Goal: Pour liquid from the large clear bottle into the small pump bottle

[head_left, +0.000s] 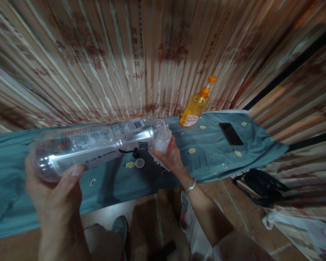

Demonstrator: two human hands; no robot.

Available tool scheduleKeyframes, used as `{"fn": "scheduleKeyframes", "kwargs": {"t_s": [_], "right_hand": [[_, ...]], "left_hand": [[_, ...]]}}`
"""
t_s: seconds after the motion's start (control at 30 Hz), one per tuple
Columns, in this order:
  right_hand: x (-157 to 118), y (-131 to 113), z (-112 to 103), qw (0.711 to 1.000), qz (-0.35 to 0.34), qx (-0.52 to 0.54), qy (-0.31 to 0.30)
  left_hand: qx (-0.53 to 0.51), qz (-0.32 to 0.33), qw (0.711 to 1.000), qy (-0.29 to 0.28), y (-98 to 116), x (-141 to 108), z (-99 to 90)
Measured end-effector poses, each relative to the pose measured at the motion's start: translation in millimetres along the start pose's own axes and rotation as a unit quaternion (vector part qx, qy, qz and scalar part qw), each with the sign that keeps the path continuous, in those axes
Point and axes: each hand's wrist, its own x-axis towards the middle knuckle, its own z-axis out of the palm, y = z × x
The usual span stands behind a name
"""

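Progress, as judged: the clear bottle (pixel 97 145) is raised and appears uncapped; whether anything has poured, and what remains, cannot be told. It lies nearly level above the counter (pixel 212 154), base within the left grip (pixel 55 190), fingers wrapped around it; its mouth adjoins the right grip (pixel 170 155), closed about a small translucent container (pixel 162 142).

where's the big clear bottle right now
In the head view, the big clear bottle is mostly left of centre, held above the teal cloth, its base end in the left hand and its neck end at the right hand.
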Motion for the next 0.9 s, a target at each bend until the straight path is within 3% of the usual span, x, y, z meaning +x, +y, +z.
{"fn": "scheduleKeyframes", "kwargs": {"t_s": [0.9], "right_hand": [[0.2,-5.1,-2.5,1.000,0.013,0.000,-0.008]], "left_hand": [[0.052,0.014,0.998,-0.026,3.7,-0.8,-1.1]]}}
